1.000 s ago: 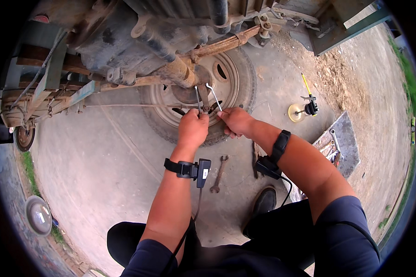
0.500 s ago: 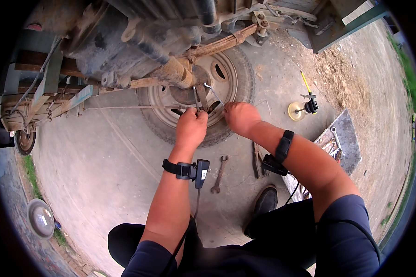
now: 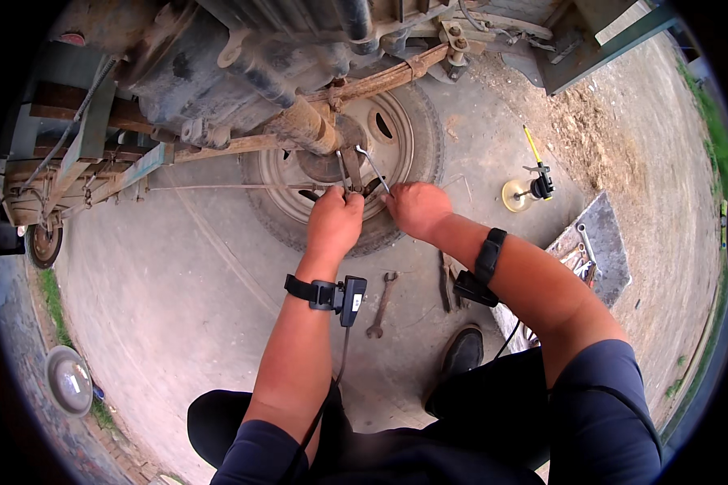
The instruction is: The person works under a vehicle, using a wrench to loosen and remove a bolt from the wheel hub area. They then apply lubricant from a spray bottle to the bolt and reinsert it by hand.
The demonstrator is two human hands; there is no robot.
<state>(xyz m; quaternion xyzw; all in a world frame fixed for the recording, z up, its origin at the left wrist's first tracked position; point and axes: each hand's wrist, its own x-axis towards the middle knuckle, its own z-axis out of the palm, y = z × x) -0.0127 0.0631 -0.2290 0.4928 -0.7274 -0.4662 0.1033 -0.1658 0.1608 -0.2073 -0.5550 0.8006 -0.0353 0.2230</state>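
Observation:
At the hub of a large wheel [image 3: 427, 121], both my hands are closed on tools. My left hand [image 3: 334, 220] grips a slim metal wrench [image 3: 342, 166] pointing up at the end of the rusty axle [image 3: 303, 125]. My right hand [image 3: 421, 210] is wrapped round the handle of a shiny wrench [image 3: 373, 166], whose head rests by the hub, right of the first wrench. A short metal lever [image 3: 353, 168] stands between the two wrenches. My fingers hide the lower ends of both tools, and what the wrench heads sit on is too small to make out.
A rusty open-end wrench [image 3: 383, 305] and pliers-like tools [image 3: 446, 283] lie on the concrete. At right stand an oil can [image 3: 519, 194] with a yellow spout and a metal tray [image 3: 611, 242] of wrenches. A leaf spring [image 3: 396, 74] and the vehicle's underside hang overhead.
My right hand and its wrench handle have swung slightly left and down, closer to my left hand. The left hand has stayed nearly still.

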